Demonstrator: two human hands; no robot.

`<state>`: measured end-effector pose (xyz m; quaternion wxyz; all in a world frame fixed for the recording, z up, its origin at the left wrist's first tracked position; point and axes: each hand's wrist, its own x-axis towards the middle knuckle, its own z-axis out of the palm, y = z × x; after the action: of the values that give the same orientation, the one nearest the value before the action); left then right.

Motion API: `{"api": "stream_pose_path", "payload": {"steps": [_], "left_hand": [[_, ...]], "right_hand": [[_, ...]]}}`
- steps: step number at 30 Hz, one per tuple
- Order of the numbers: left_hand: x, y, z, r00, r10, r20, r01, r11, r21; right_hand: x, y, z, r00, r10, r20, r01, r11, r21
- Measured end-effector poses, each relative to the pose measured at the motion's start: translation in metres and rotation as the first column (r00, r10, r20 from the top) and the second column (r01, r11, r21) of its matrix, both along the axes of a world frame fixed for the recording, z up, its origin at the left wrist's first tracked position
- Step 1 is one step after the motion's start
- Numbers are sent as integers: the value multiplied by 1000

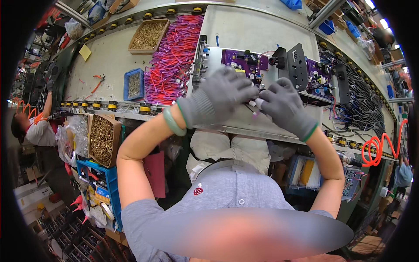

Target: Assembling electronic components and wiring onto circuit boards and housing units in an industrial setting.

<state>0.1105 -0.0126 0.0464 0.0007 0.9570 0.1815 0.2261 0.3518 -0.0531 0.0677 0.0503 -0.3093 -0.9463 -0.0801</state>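
Note:
Grey knit gloves cover both my hands. My left hand, smeared by motion, reaches over the front of an open metal chassis, and what its fingers hold, if anything, does not show. My right hand has its fingers curled together beside it, near a small white piece whose kind I cannot make out. Just beyond the hands lies a purple circuit board with black and white parts. A dark panel with knobs stands upright right of it, and a second purple board sits behind that panel.
Red and purple wires are heaped left of the chassis, near a carton of brass parts and a blue bin of screws. Dark cables pile up at right. An orange coiled hose hangs by the edge. Another person works far left.

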Motion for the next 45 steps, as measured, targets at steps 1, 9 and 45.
{"api": "stream_pose_path", "payload": {"steps": [1,9,45], "left_hand": [[5,-6,-3,999,-19,26,17,998,68],[-18,-16,27,952,144,-269,-227,924,-307],[-22,-7,-13,997,-34,-70,21,984,-175]], "right_hand": [[4,2,-4,989,-53,-139,62,996,59],[4,42,-29,737,-311,-600,344,937,-63],[-6,72,-15,949,-175,-263,185,983,16]]}}
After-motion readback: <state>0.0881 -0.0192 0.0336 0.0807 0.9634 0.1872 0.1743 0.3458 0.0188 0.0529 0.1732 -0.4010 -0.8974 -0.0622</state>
